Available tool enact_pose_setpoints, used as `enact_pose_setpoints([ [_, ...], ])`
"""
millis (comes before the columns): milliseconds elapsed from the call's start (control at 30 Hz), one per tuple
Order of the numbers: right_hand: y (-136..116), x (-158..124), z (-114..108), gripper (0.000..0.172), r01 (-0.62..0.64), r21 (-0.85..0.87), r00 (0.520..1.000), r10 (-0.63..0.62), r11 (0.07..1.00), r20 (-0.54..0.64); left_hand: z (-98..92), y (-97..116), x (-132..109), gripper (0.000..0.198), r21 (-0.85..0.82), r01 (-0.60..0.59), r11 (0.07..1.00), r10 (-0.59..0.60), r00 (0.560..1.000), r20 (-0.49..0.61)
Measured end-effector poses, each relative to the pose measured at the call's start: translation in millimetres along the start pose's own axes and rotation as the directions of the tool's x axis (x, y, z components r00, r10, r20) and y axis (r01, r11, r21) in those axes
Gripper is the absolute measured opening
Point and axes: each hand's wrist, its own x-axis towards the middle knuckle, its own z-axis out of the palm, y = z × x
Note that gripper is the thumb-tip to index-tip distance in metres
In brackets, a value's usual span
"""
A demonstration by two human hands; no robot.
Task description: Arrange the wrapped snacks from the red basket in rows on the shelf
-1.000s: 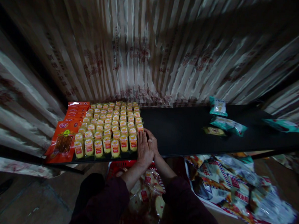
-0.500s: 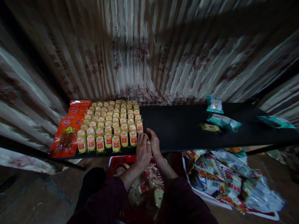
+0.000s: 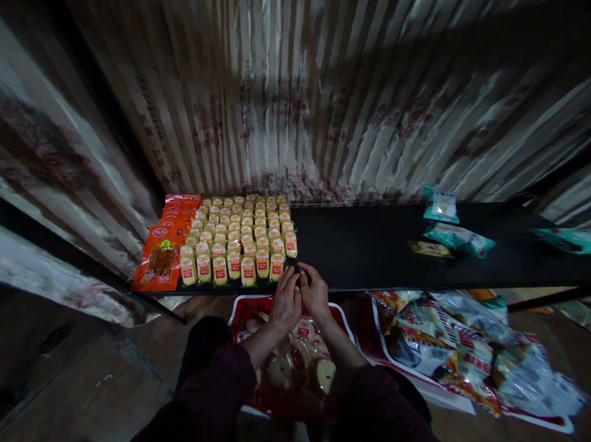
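Note:
Rows of small yellow wrapped cakes (image 3: 248, 269) with red-and-white labels stand close together on the left part of a black shelf (image 3: 357, 250). My left hand (image 3: 285, 305) is at the shelf's front edge, just right of the front row, its fingers bent and closed. Beside it, my right hand (image 3: 314, 293) curls inward, and the fingertips of both hands nearly meet. A small dark patch shows between them; whether anything is held there I cannot make out. Both hands are above a red basket (image 3: 349, 324) of round wrapped pastries (image 3: 279, 370).
Orange snack packets (image 3: 158, 253) lie overlapped at the shelf's left end. Teal packets (image 3: 459, 237) and a small yellowish one (image 3: 430, 249) lie toward the right. Below, a second basket (image 3: 533, 423) is heaped with bagged food (image 3: 474, 363). A striped curtain (image 3: 288, 101) hangs behind.
The view has shifted, so the shelf and its goods appear further right. My hands, overlapped before, now have their fingertips slightly apart. More of the red basket shows beneath them.

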Motion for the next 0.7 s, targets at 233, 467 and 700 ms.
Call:
enact_pose_setpoints([
  [233,-5,10,-6,0.041,-0.04,0.027,0.999,0.039,0.999,0.026,-4.1,6,1,0.047,0.013,-0.126,0.992,0.126,0.991,-0.05],
  [467,-19,3,5,0.041,0.037,-0.151,0.992,-0.018,0.988,0.123,-20.3,2,-38,0.049,0.258,0.085,0.962,-0.024,0.973,-0.23],
  [700,-16,-3,13,0.037,0.062,-0.128,0.984,-0.039,0.99,0.172,-7.3,0,-25,0.057,0.259,0.091,0.961,-0.051,0.986,-0.158],
])
